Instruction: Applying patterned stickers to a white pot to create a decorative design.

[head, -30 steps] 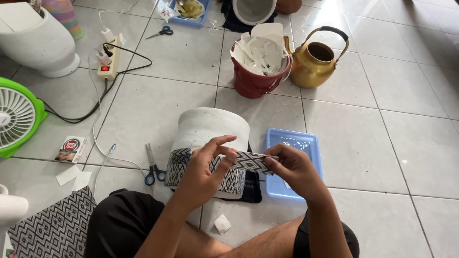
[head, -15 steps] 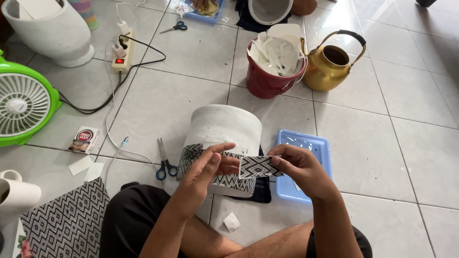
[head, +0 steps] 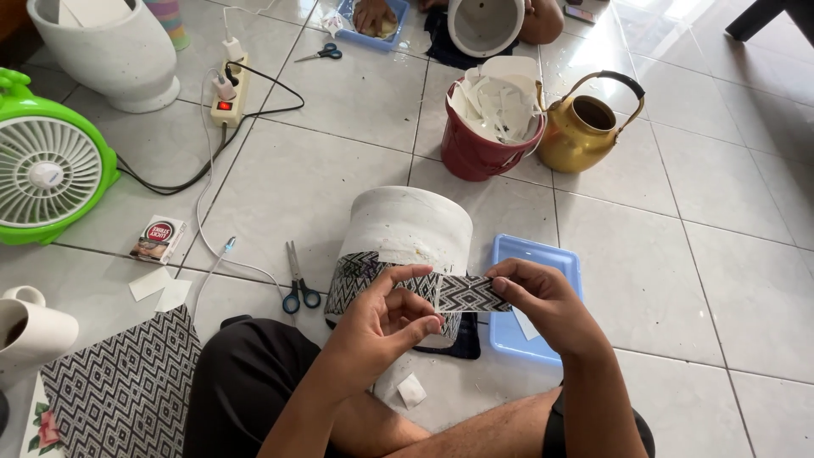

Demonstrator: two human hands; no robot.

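A white pot (head: 407,227) lies on its side on the tiled floor in front of me, with black-and-white patterned paper covering its lower part. My left hand (head: 383,315) and my right hand (head: 543,304) together hold a short strip of black-and-white patterned paper (head: 465,293) stretched between the fingertips, just above the pot's near rim. Each hand pinches one end of the strip.
Blue-handled scissors (head: 297,278) lie left of the pot, a blue tray (head: 543,254) to its right. Beyond stand a red bucket of paper scraps (head: 487,140), a brass kettle (head: 585,127), a green fan (head: 47,165), a power strip (head: 227,89). A patterned sheet (head: 123,386) lies near left. Another person's hand (head: 371,13) is at the top.
The view has tilted so everything sits slightly lower and left. My hands keep holding the strip over the pot, fingers shifting a little along it.
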